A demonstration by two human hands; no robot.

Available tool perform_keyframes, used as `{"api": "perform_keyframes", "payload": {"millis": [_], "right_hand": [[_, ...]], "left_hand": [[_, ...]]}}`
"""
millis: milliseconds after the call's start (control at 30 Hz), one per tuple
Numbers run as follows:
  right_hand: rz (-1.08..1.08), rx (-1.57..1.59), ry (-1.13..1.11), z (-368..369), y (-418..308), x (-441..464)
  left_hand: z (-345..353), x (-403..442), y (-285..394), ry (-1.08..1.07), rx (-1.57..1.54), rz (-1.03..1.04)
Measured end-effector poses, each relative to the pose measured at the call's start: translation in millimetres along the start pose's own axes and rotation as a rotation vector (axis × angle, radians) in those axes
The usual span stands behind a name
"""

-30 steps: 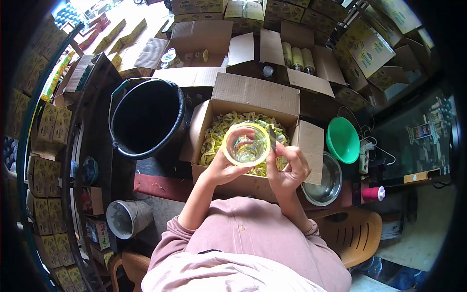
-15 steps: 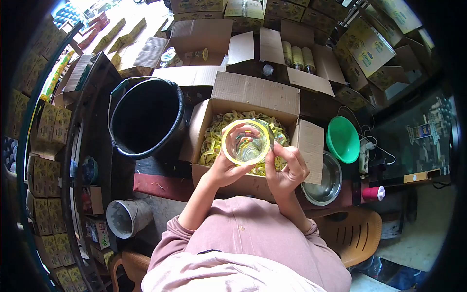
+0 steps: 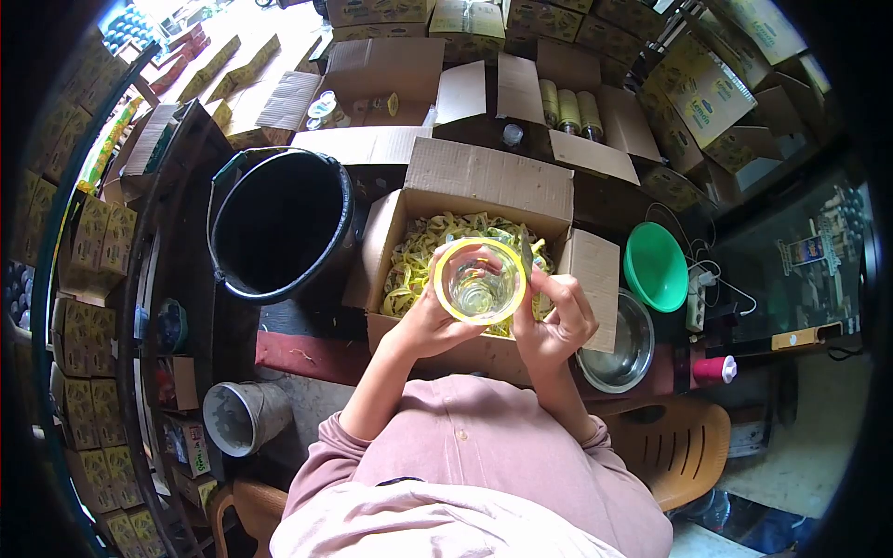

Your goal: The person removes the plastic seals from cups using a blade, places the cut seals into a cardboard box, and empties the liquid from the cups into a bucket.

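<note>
A clear jar with a yellow rim is held over the cardboard box, its open mouth turned up toward me. My left hand is wrapped round the jar's left side and underside. On the other side, my right hand has its thumb and index finger pinched at the jar's edge. A thin dark greenish piece stands up just above those fingertips; I cannot make out what it is. Below the jar, the open cardboard box holds many small yellow wrapped pieces.
A black bucket stands left of the box. To the right are a green bowl, a metal bowl and a pink thread spool. Farther back, open cartons hold jars. A grey pail sits lower left.
The jar and both hands have shifted slightly right and down. The greenish piece at the jar's right edge now stands more upright. My left hand still holds the jar.
</note>
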State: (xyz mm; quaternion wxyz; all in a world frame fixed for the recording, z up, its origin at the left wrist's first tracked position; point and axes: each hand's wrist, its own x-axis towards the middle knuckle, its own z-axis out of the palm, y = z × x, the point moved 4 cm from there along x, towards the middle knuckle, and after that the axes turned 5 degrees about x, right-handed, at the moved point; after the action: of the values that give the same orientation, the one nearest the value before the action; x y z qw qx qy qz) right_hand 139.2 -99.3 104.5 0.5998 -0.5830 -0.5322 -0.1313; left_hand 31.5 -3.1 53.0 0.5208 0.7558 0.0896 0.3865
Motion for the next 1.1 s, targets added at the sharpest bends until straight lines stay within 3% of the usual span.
{"api": "perform_keyframes", "payload": {"millis": [167,367,467,800,1100], "right_hand": [[0.004,0.103,-0.040,0,6,5],[-0.021,0.146,-0.112,1,9,11],[-0.021,0.157,-0.145,3,10,11],[0.028,0.143,-0.063,4,8,7],[0.005,0.054,-0.036,3,-1,-4]], "left_hand": [[-5,0,-4,-0.040,-0.032,-0.076],[-10,4,0,-0.126,0.087,-0.001],[-10,5,1,-0.153,-0.034,-0.035],[-5,9,-1,0.037,-0.182,-0.064],[-10,4,-11,0.072,-0.230,-0.055]]}}
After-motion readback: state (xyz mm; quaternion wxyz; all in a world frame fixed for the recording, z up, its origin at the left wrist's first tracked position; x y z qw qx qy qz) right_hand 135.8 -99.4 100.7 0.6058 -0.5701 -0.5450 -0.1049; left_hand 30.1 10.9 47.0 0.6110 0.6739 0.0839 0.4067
